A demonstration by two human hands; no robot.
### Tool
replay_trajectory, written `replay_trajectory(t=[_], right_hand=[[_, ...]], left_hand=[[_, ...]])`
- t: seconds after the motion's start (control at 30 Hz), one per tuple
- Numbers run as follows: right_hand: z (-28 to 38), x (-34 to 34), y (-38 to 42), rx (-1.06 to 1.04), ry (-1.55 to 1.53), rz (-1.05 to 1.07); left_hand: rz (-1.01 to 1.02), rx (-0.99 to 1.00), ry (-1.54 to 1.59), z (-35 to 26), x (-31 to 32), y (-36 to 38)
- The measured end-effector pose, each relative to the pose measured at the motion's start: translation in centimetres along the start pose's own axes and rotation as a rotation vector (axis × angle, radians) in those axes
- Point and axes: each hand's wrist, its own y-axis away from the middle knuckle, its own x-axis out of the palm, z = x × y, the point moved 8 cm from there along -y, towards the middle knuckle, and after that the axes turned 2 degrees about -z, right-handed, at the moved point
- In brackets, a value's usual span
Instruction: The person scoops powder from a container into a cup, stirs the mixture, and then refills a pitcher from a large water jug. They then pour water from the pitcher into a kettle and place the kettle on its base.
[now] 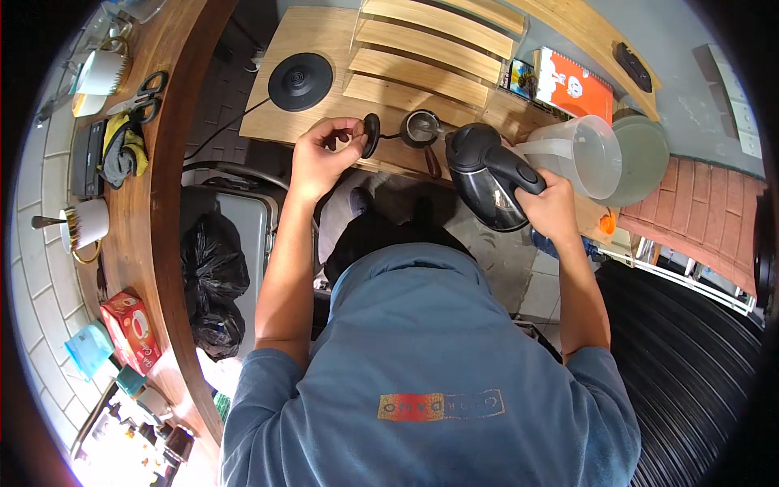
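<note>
My left hand point(329, 158) pinches a small black round lid point(371, 135), held on edge beside a small metal pot point(423, 128). The pot sits near the front edge of the wooden counter point(272, 109). My right hand point(552, 203) is wrapped around the handle of a black electric kettle point(491, 183). The kettle is tilted, its spout pointing left at the pot, with what looks like a thin stream between them. A reddish-brown handle point(433, 165) juts out below the pot.
A black kettle base point(300, 82) with a cord lies on the back left. Behind the pot is a slatted wooden rack point(430, 49). A clear plastic jug point(596, 157) and an orange notebook point(573, 84) stand right. Black bags point(215, 272) lie left.
</note>
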Motion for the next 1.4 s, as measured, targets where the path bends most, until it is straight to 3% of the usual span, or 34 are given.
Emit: replay_trajectory(t=[1.4], right_hand=[[0.05, -0.32, 0.00, -0.010, 0.006, -0.015]], left_hand=[[0.012, -0.012, -0.010, 0.40, 0.21, -0.23]])
